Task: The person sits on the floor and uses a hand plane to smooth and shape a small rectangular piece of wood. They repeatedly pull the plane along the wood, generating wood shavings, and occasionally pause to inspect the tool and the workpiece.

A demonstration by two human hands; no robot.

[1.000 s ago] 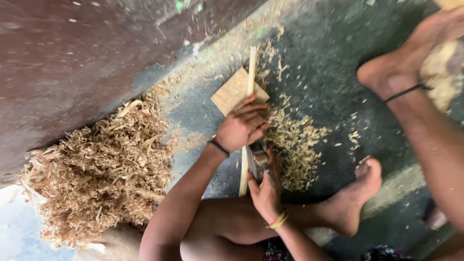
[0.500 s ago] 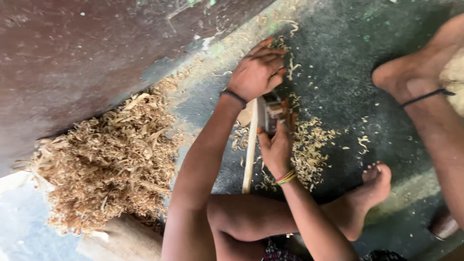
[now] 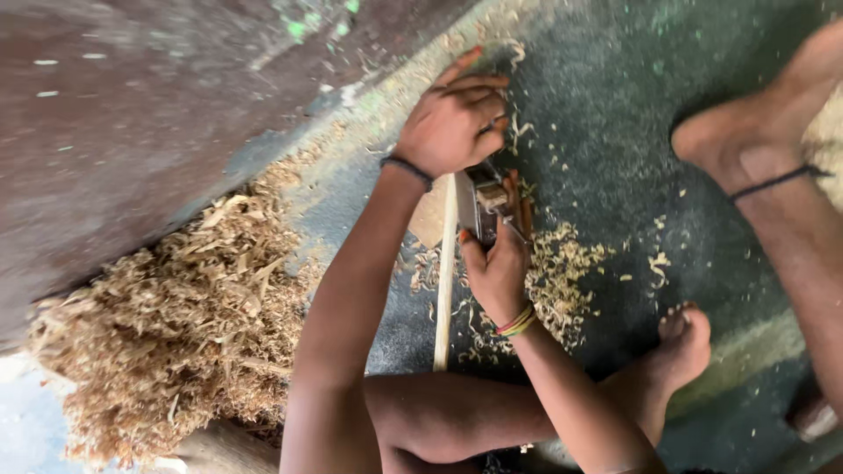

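We see soft, even daylight with no hard shadows; only faint shade gathers under the arms and beside the pile of shavings (image 3: 176, 325). The lower left corner burns out to pale bluish white. Motion blur smears the whole frame: the left hand (image 3: 452, 118) and right hand (image 3: 496, 268) look soft, and the plane (image 3: 487, 197) between them is hard to read. The dark green floor (image 3: 615, 114) shows grainy speckle, and the brown wall (image 3: 132, 132) is streaked and unfocused.

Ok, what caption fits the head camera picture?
Two hands, left hand and right hand, press a hand plane along a wooden strip amid shavings.
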